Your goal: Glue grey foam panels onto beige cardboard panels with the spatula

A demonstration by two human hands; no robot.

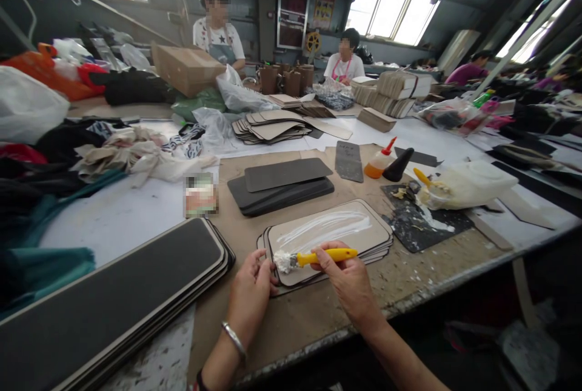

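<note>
Fingers of the right hand [348,276], closed around a yellow-handled brush [305,259], hold it nearly level, its white-caked bristles at the near-left end of a beige board [345,233] topping a stack. I see the left hand [250,282] with half-curled fingers at the stack's left corner; I cannot tell whether they grip it. Bare desk [409,276] runs along the near side to the front edge, while long dark panels [136,282] crowd my left
</note>
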